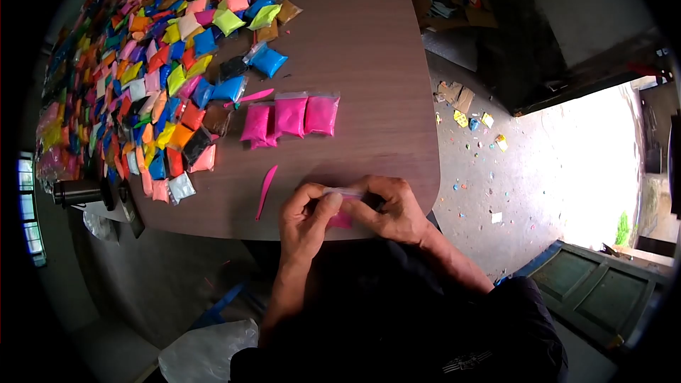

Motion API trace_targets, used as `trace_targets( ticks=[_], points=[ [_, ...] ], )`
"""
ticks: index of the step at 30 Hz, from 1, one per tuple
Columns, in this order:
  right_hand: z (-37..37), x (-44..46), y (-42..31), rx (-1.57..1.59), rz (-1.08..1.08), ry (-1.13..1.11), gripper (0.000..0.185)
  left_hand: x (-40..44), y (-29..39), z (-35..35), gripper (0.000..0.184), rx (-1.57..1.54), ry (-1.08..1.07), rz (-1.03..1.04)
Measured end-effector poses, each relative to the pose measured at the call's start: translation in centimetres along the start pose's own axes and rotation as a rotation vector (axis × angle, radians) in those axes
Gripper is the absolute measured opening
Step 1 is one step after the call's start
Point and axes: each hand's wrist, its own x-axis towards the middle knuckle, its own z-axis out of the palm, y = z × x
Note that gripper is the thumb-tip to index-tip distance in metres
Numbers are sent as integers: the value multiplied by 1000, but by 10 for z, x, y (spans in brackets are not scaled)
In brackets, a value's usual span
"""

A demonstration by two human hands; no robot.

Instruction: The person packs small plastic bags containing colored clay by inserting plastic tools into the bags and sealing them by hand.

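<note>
Near the table's front edge, my left hand and my right hand both pinch the top edge of a small clear bag of pink clay. Thumbs and fingers cover much of that bag. Just left of my left hand lies a pink plastic knife. Beyond my hands, several filled pink bags lie side by side in a row. A second pink plastic knife rests behind them, by the edge of the pile.
A big heap of small colourful bags covers the table's left side. A dark cylindrical cup stands at the left edge. On the floor to the right are scraps and cardboard; an open box sits behind.
</note>
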Motion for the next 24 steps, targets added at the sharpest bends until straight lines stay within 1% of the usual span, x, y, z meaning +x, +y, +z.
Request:
trace_targets(
  ticks=[1,3,7,9,10,12,13,15,19,21,23,24],
  points=[
    [0,0,-4,0,0,1,24,0,0,2,12,0,-1,0],
    [0,0,-11,6,12,-6,23,-1,0,5,13,31,109,93],
    [2,1,-4,-31,46,-34,23,-4,-7,1,13,-2,134,72],
    [2,-1,6,46,-36,10,22,-5,1,3,15,1,60,8],
    [2,-1,8,46,-36,8,22,-5,5,5,15,1,62,9],
    [2,-1,10,171,-73,50,22,-4,11,7,18,9,-29,-50],
    [3,0,11,170,-72,51,22,-3,10,6,18,9,-30,-50],
    [6,3,13,165,-157,107,22,-1,7,2,19,35,-71,-17],
    [4,1,10,149,-81,78,26,-1,6,-1,18,79,-53,-19],
    [2,-2,2,143,23,0,27,-3,-1,0,17,107,-10,59],
    [4,0,11,82,-43,29,33,-5,-5,0,16,102,-1,71],
    [4,0,11,82,-43,28,33,-5,-6,0,16,101,-1,71]
  ],
)
